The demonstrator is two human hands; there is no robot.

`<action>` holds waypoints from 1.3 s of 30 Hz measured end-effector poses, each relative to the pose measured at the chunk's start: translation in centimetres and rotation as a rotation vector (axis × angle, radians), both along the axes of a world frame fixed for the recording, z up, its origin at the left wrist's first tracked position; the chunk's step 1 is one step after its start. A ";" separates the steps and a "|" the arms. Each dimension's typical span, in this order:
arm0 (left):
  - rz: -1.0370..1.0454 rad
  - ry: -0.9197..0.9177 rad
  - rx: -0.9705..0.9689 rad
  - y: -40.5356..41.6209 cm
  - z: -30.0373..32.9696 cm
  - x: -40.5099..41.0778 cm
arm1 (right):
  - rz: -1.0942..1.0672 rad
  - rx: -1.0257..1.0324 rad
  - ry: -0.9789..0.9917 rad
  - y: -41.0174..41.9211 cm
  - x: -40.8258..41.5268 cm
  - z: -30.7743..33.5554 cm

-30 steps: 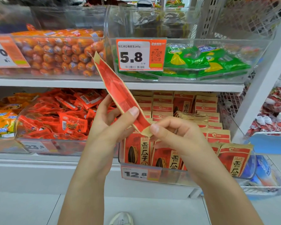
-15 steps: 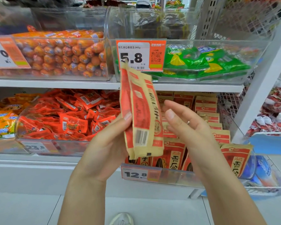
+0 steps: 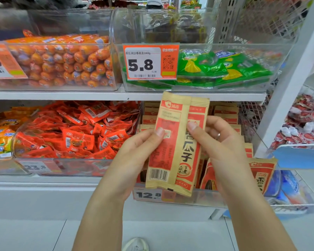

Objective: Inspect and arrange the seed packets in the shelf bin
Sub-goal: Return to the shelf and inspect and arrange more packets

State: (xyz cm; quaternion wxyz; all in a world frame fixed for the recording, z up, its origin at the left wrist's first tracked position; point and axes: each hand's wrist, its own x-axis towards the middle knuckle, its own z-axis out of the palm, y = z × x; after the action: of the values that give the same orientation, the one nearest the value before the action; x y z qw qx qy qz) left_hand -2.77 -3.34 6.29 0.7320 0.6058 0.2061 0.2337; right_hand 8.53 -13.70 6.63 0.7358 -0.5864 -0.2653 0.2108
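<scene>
Before shelf bin (image 3: 203,198): left hand (image 3: 134,160), right hand (image 3: 223,147) grips pinching seed packet (image 3: 174,142) side edges.

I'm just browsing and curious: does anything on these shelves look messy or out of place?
Mostly tidy. The red snack packets lie in a jumbled heap in their bin, unlike the seed packets stacked in neat rows behind. The held seed packet, pinched by the left hand and right hand, looks undamaged.

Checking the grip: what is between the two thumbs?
In the head view, the held seed packet lies between them; the left hand and right hand pinch its opposite edges.
</scene>
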 end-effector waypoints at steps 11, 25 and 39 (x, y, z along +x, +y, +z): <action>0.180 0.030 0.072 -1.0 0.5 0.7 | -0.062 0.128 0.008 0.3 -0.8 0.0; 0.627 0.029 0.734 -1.0 -0.4 1.1 | 0.016 0.073 -0.295 0.2 -1.5 -0.1; 0.381 -0.086 0.544 -0.8 -0.5 0.7 | -0.061 0.097 -0.230 0.6 -2.0 0.1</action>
State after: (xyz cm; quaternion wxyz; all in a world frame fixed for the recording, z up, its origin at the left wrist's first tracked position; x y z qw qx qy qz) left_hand -2.05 -4.14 5.77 0.4945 0.7194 0.2147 0.4380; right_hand 6.58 -13.11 6.69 0.7340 -0.5782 -0.3400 0.1065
